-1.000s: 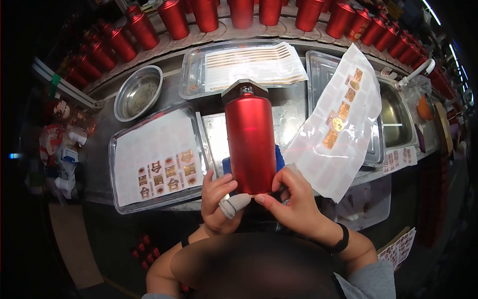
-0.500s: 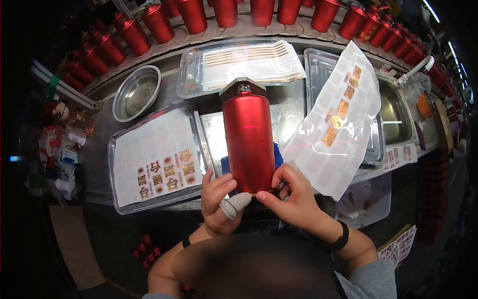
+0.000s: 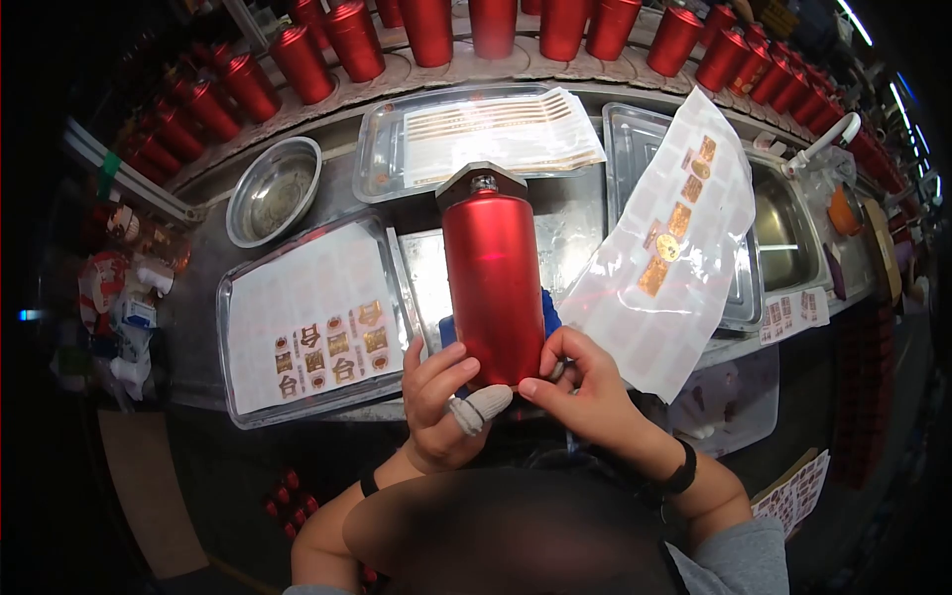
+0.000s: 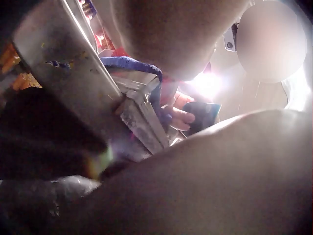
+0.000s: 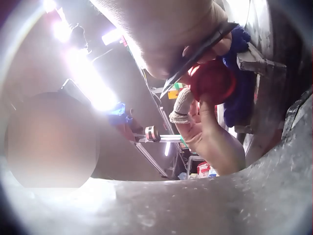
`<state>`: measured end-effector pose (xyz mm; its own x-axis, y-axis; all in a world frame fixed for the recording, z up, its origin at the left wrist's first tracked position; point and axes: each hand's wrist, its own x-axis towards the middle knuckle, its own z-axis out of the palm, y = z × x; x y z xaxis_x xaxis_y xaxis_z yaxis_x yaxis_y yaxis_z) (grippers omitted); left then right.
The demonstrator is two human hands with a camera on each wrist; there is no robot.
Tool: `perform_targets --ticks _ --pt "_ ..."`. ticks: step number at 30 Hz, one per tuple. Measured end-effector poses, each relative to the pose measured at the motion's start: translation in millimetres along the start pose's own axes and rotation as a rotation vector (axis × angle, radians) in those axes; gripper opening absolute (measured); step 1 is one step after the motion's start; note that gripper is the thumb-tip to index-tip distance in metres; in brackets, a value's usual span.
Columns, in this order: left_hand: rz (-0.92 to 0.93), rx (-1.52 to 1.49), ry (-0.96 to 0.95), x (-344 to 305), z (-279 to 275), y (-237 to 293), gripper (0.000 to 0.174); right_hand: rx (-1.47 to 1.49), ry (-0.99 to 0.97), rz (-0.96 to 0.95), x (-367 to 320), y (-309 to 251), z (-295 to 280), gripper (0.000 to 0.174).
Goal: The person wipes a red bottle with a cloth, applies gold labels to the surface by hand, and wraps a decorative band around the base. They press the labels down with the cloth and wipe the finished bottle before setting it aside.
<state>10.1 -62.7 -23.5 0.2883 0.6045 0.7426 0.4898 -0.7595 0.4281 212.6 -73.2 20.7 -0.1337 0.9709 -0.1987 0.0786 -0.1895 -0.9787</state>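
Note:
A red metallic bottle (image 3: 493,288) lies in a stand, its neck against a metal bracket (image 3: 486,178) and blue padding (image 3: 551,313) beside it. Its round base faces the person. My left hand (image 3: 443,407) holds the bottle by this end, with fingertips on its left side. A white cloth finger cover (image 3: 486,406) on that hand lies along the base. The right hand (image 3: 585,392) has its thumb at the base's right edge. Between its fingers, the right wrist view shows a gripped dark, flat, thin piece (image 5: 200,56), mostly hidden by the hand in the head view.
A tray with a sticker sheet (image 3: 307,278) stands left, under a metal bowl (image 3: 275,191). Striped strips (image 3: 506,129) fill a back tray. A curved sheet with gold stickers (image 3: 684,228) leans right, near a sink (image 3: 790,243). Several red bottles (image 3: 357,45) line a curved rail behind.
The left hand's covered finger has moved slightly right along the bottle's base, nearer the right thumb. Red bottles on the back rail have shifted. The bottle stays in its stand.

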Motion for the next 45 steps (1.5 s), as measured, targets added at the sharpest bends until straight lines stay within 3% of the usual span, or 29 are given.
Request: perform_targets --ticks 4,10,16,24,25,31,34,36,37,41,44,45 --pt "0.011 0.013 -0.024 1.1 -1.7 -0.4 0.033 0.009 0.003 -0.023 0.6 1.0 -0.2 0.022" --pt "0.019 0.004 -0.039 1.1 -3.3 -1.6 0.032 0.211 -0.096 0.102 3.5 6.6 -8.2 0.025" --pt "0.025 -0.003 -0.048 2.2 -3.2 -2.0 0.031 0.116 -0.03 0.05 2.9 3.4 -2.5 0.023" --pt "0.098 0.035 -0.081 6.8 -0.8 -0.8 0.029 0.173 -0.096 0.06 4.2 9.8 -8.4 0.018" --pt "0.094 0.067 -0.064 11.4 1.8 2.4 0.021 0.161 -0.099 0.046 4.7 11.8 -9.4 0.017" --pt "0.112 0.079 -0.131 27.9 9.3 12.5 0.02 0.173 -0.014 0.009 -5.4 9.4 -9.8 0.021" --pt "0.093 0.053 -0.16 25.0 6.9 12.5 0.023 0.026 0.118 -0.074 -10.7 8.6 -10.4 0.022" --pt "0.012 0.011 -0.132 21.3 1.6 12.8 0.038 -0.218 0.117 -0.467 -13.7 6.1 -13.6 0.026" --pt "-0.116 0.005 -0.132 21.6 -7.3 12.6 0.059 -0.341 0.13 -0.652 -17.7 3.2 -13.8 0.028" --pt "-0.103 0.019 -0.252 31.4 -6.0 15.2 0.074 -0.557 -0.009 -0.749 -14.6 -4.2 6.2 0.031" --pt "-0.075 0.059 -0.27 36.9 2.3 17.4 0.074 -0.514 0.074 -0.802 -9.4 5.3 6.6 0.031" --pt "-0.091 0.074 -0.268 37.8 3.0 17.2 0.073 -0.412 0.091 -0.75 -12.0 -2.5 8.6 0.024"
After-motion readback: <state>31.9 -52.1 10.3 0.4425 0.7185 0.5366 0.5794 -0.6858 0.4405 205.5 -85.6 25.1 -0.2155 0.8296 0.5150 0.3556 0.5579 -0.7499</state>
